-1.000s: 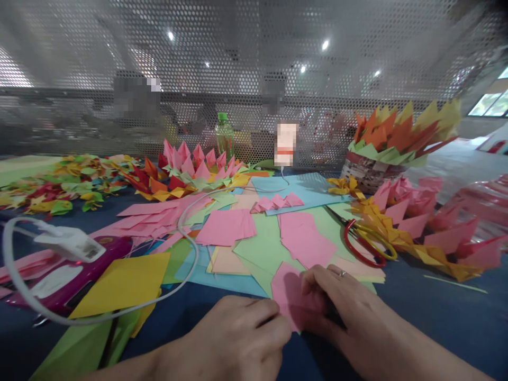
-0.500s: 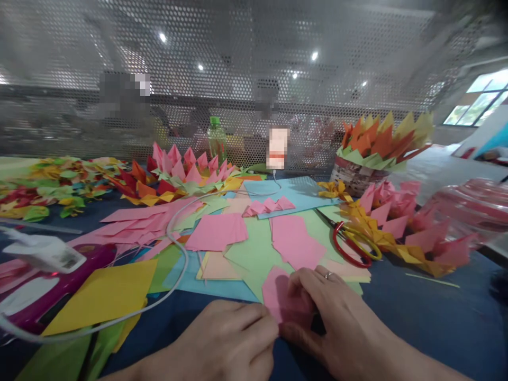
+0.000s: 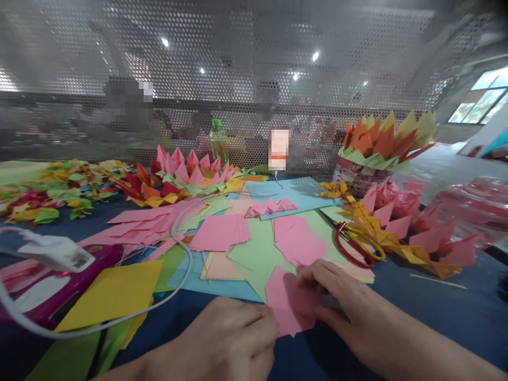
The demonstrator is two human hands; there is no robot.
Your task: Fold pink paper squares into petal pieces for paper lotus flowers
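A pink sheet of paper [image 3: 289, 301] with cut or folded upper corners lies at the near edge of the desk between my hands. My left hand [image 3: 238, 336] is curled, its fingertips pinching the sheet's lower left edge; the thumb is hidden. On the right side of the sheet, my right hand [image 3: 345, 309] has its fingers bent over the upper right edge and its thumb at the lower right, holding the paper. Just beyond are a pink paper stack [image 3: 299, 243] and another pink stack [image 3: 220, 233]. Scissors [image 3: 351, 246] with red and yellow handles lie to the right.
A white cable [image 3: 186, 264] loops across the left side, near a purple device [image 3: 85, 270] and yellow paper [image 3: 113, 288]. Folded paper pieces [image 3: 190, 166] stand behind. A paper-filled pot [image 3: 353, 177] and a clear pink container [image 3: 464, 206] stand right. A bottle [image 3: 218, 143] is at the back.
My right hand has shifted slightly right and its thumb has moved from the sheet's lower edge to its right side, showing more of the paper. My left hand stays at the left edge.
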